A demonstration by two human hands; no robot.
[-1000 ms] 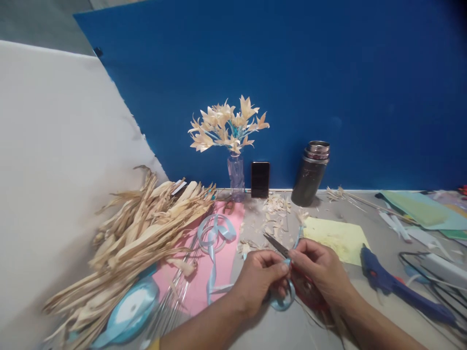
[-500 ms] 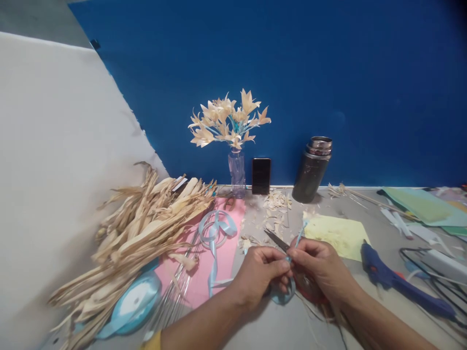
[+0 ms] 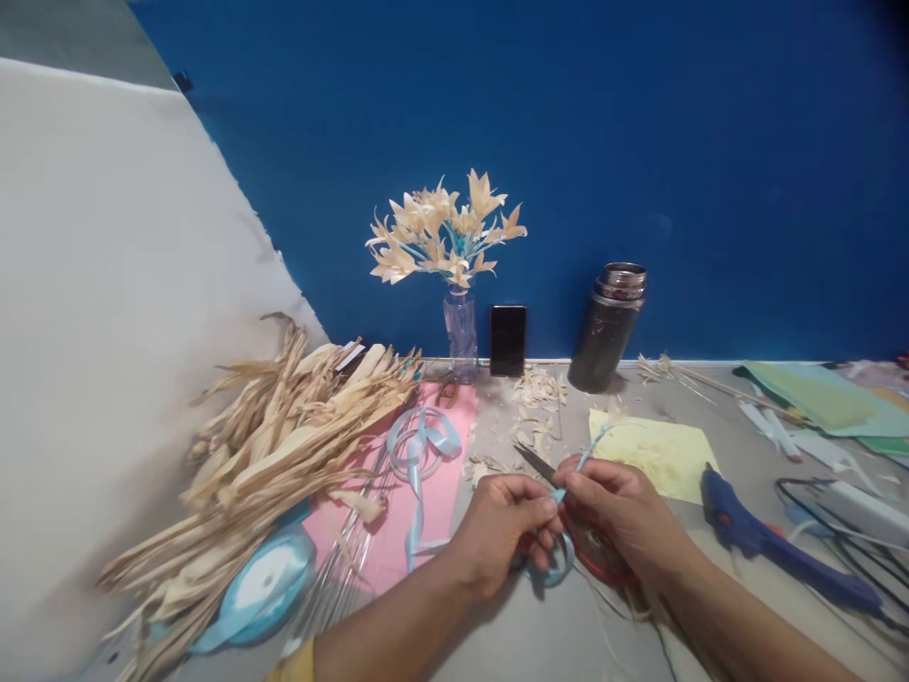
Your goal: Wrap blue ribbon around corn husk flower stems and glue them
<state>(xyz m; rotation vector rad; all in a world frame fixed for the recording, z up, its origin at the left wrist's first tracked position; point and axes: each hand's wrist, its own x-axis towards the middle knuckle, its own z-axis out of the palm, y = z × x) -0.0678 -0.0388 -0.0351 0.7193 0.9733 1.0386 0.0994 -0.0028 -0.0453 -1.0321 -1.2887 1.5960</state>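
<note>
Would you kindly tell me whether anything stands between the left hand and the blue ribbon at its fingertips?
Nothing visible does: the left hand pinches the ribbon directly. The scissors, partly hidden by the right hand, are not in between.

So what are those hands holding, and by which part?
The left hand pinches a light blue ribbon close to the right hand, which pinches a thin blue stem below its exposed end. Whether that hand touches the scissors can't be told.
</note>
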